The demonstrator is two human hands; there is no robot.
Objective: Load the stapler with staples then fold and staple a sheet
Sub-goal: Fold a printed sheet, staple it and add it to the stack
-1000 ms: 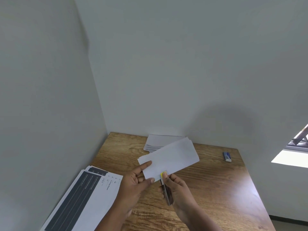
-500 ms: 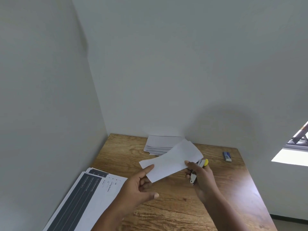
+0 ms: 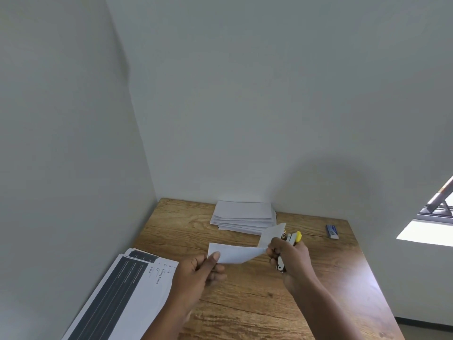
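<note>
My left hand (image 3: 196, 273) pinches one end of a single folded sheet (image 3: 235, 253) above the wooden table (image 3: 245, 303); my right hand (image 3: 291, 258) grips one stapler (image 3: 290, 241) at its other end. Two paper stacks (image 3: 244, 217) (image 3: 122, 295) hug the walls; one small blue box (image 3: 332, 231) lies right. Bare wood lies between.

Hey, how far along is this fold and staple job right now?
Done, by the look of it: the sheet is already folded narrow, and a stack of folded sheets sits at the back of the table. In hand: the left hand pinches one end of the sheet while the right hand holds the stapler at the other end. Left: whether that end is stapled cannot be seen.
</note>
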